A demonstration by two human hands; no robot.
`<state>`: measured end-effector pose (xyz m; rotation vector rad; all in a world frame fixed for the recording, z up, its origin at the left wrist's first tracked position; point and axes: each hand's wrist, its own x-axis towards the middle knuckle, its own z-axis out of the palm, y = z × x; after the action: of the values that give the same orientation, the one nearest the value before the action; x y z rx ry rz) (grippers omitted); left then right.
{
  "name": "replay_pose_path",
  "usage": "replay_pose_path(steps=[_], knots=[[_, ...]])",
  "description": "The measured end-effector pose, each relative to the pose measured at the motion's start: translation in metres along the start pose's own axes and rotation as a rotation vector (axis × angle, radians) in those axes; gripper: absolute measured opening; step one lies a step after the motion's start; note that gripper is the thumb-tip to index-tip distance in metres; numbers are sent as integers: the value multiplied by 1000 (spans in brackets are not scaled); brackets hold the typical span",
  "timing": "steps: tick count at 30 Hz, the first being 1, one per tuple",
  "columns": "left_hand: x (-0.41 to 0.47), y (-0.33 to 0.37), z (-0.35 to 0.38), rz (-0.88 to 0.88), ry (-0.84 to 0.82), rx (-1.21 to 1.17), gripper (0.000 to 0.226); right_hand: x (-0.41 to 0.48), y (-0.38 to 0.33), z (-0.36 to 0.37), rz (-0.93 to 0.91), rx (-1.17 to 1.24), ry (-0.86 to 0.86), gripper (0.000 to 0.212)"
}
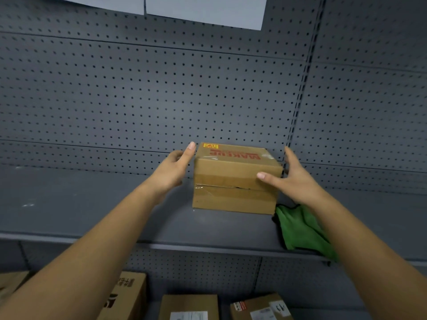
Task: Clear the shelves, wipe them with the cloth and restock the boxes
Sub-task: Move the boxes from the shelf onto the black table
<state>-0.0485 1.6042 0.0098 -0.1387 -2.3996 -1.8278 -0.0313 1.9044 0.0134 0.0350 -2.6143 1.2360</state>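
A brown cardboard box (233,181) with red print and a yellow sticker on top stands on the grey shelf (92,204), close to the pegboard back wall. My left hand (175,167) lies flat against the box's left side with straight fingers. At the box's right side is my right hand (291,179), its thumb on the front face and its fingers stretched along the side. A green cloth (302,232) lies crumpled on the shelf just right of the box, partly under my right forearm and hanging over the front edge.
The perforated grey back panel (161,88) rises behind the shelf, with a slotted upright (300,93) at the right. On the lower shelf stand several cardboard boxes, among them box (129,296), box (189,307) and box (261,308). White sheets (203,10) hang at the top.
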Motion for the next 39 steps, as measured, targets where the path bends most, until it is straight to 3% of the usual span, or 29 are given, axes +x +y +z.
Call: replay_pose_path(steps=[8, 10, 12, 14, 17, 34, 39], knots=[[17, -6, 22, -11, -130, -38, 83, 23, 22, 6, 78, 202, -194, 143], [17, -6, 27, 15, -158, -29, 82, 25, 23, 10, 36, 244, -245, 133], [19, -7, 30, 38, -169, -23, 78, 27, 25, 13, -15, 266, -270, 109], [22, -9, 32, 53, -173, -24, 72, 29, 26, 14, -35, 293, -269, 95], [21, -12, 34, 56, -166, -28, 68, 32, 27, 16, -45, 337, -281, 91], [-2, 20, 37, 194, -89, -115, 37, 18, 8, -11, -192, 346, -218, 89], [-16, 33, 38, 229, -104, -108, 45, 4, 2, -23, -209, 357, -197, 88]])
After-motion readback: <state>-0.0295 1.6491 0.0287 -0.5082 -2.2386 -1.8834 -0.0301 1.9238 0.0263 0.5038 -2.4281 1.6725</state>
